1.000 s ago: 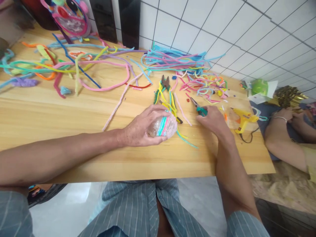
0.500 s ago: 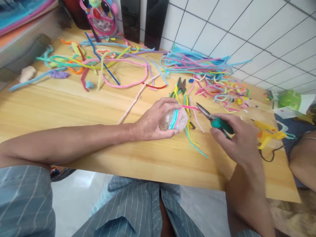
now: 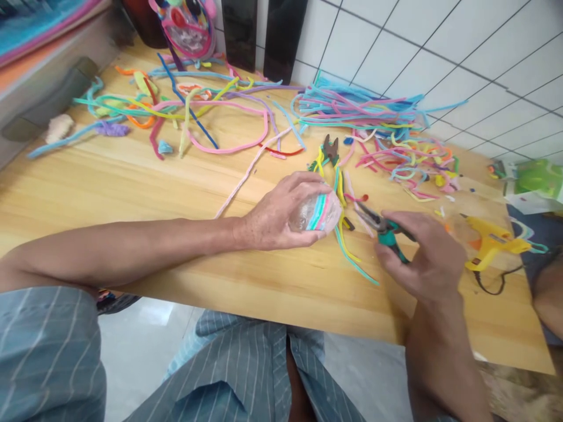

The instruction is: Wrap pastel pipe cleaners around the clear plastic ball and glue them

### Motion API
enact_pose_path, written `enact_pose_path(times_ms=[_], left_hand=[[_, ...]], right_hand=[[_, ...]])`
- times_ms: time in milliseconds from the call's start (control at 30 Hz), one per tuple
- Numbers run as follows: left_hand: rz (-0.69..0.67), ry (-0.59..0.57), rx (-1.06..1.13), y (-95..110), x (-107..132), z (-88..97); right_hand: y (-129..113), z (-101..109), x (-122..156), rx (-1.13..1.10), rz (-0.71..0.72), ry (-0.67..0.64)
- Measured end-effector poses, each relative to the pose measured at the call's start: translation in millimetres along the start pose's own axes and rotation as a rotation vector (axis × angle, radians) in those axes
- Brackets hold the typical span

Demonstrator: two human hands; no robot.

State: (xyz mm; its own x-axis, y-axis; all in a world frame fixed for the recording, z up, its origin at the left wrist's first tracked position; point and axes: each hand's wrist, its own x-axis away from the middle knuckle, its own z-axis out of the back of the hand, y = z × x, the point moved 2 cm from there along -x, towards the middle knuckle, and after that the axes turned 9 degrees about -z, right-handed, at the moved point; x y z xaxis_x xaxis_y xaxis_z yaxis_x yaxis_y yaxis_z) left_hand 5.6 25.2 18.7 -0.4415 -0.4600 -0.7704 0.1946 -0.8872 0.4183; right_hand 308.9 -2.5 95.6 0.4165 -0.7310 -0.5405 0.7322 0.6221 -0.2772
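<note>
Head cam: L hand (image 3: 281,214) partly hides clear striped obj (image 3: 317,212).

Holds left arm (image 3: 145,255) bent near left edge of frame, extended nearly level toward centre. Has left hand (image 3: 281,214) curled in rounded grip at centre, fingers (image 3: 310,184) above, thumb (image 3: 308,238) below. Holds right forearm (image 3: 444,351) steep at lower right, right hand (image 3: 426,252) angled leftward, gripping, right thumb (image 3: 391,261) and forefinger (image 3: 402,221) parted.

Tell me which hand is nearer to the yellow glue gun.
Right: the right hand is just left of the yellow glue gun; the left hand is much farther left.
</note>
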Motion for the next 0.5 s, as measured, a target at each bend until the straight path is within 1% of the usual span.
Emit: enact_pose_path(times_ms=[67, 133, 200, 333, 500], left_hand=[[0.012, 0.012, -0.022, 1.3, -2.4, 2.6], [0.020, 0.032, -0.039, 2.1, -4.5, 4.1], [0.032, 0.039, -0.044, 2.3, -5.5, 4.4], [0.077, 0.011, -0.029, 1.0, -4.9, 3.5], [0.073, 0.008, -0.008, -1.0, -3.1, 3.0]], right_hand=[[-8.3, 0.7, 2.0, 0.041, 0.107, 0.004], [-11.3, 1.3, 3.8, 0.089, 0.135, -0.010], [-11.1, 1.3, 5.1, 0.105, 0.122, -0.049], [-9.3, -0.8, 7.2, 0.093, 0.119, -0.090], [-7.9, -6.4, 8.7, 0.095, 0.027, -0.173]])
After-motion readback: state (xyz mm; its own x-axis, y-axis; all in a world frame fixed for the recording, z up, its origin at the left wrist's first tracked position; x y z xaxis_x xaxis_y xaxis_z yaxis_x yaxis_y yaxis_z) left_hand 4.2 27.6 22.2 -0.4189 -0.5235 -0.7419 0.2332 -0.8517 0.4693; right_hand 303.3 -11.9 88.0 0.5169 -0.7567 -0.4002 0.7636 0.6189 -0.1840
